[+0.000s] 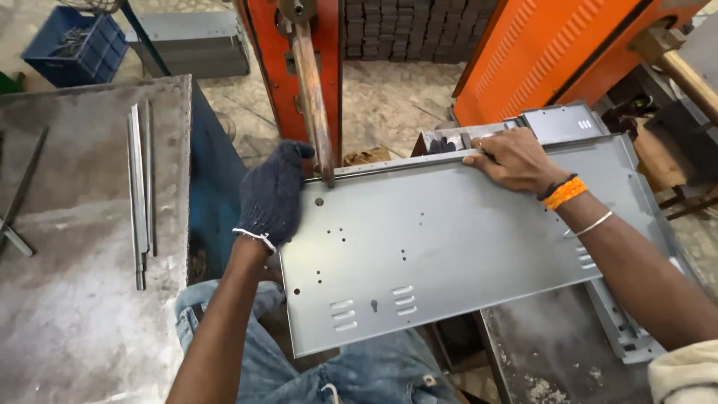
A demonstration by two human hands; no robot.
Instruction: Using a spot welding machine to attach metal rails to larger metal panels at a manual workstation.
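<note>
A grey sheet-metal panel with punched holes and louvre slots lies across my lap. My left hand, in a dark knit glove, grips its left edge. My bare right hand, with an orange band and a bangle at the wrist, holds the far edge and presses a narrow metal strip against it. A copper-coloured arm of the orange machine reaches down to that far edge between my hands.
A worn steel table stands at the left with thin metal strips on it. More grey panels are stacked at the right. A blue crate sits far left, an orange cabinet behind.
</note>
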